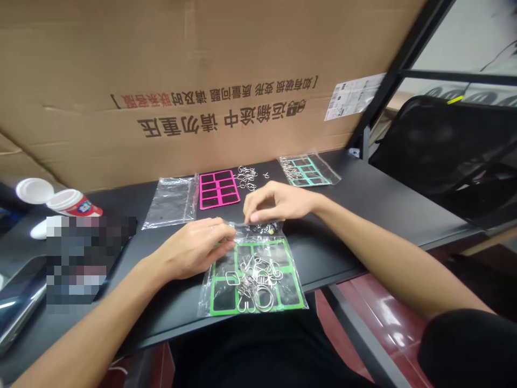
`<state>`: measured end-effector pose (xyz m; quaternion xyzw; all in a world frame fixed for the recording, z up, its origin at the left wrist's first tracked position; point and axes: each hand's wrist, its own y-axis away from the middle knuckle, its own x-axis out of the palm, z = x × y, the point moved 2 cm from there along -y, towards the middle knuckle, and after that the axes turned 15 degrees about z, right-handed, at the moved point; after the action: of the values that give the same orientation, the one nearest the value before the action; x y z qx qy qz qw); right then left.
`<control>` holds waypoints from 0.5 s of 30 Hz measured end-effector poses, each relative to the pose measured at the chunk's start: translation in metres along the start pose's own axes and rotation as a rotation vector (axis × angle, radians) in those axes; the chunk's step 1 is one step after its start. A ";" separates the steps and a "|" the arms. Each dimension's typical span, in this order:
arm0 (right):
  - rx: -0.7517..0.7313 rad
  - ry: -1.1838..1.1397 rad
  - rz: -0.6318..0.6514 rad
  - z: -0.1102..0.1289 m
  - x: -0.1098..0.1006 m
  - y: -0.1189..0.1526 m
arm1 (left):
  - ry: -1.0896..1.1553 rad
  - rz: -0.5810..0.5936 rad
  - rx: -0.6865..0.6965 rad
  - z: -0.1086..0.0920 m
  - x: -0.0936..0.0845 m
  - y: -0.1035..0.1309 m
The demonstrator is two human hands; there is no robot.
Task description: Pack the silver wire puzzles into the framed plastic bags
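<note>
A clear plastic bag [298, 291] lies near the front edge of the black desk [347, 199], its lower right corner reaching past that edge. The bag is thin, glossy and wrinkled, with bright reflections over its surface. Inside it is a flat card with a bright green frame [224, 312], divided by green bars into dark rectangular cells. Silvery metal wire pieces [264, 298] sit in a tangled heap over the middle and lower part of the card: round rings, a squarish loop with rounded corners and several curled shapes. Small dark and yellow bits show near the bag's upper edge.

The left hand [193, 249] has its fingers [223, 231] closed on the bag's upper left corner. The right hand [283, 200] has its fingers [250, 209] bent and pinching the upper edge, near the middle.

Beyond the hands, an empty-looking clear plastic sleeve [172, 202] lies just beside a pink-framed card with dark cells [219, 189]. Loose silvery wire pieces [247, 178] are scattered to the right of that card. Farther right is another clear bag [328, 171] containing a teal-framed card [307, 170] and more metal pieces. A large brown cardboard sheet [194, 59] with printed characters stands behind them.
</note>
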<state>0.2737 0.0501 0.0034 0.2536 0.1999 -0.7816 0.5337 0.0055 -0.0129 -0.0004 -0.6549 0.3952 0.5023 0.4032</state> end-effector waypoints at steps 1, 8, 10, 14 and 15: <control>0.036 0.080 -0.129 -0.007 -0.003 0.000 | 0.001 0.004 0.000 0.000 0.000 0.000; 0.421 0.602 -0.418 -0.069 -0.022 0.005 | 0.002 0.016 0.001 0.000 0.001 0.000; 0.457 0.653 -0.370 -0.072 -0.022 0.002 | -0.003 0.016 0.000 0.001 0.001 0.000; 0.496 0.724 -0.338 -0.067 -0.019 -0.003 | -0.011 0.023 -0.004 0.000 0.001 0.000; 0.498 0.715 -0.347 -0.066 -0.018 -0.003 | -0.012 0.025 -0.005 0.000 0.001 0.000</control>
<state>0.2881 0.1031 -0.0372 0.5903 0.2169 -0.7471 0.2154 0.0054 -0.0126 -0.0015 -0.6482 0.3995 0.5121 0.3975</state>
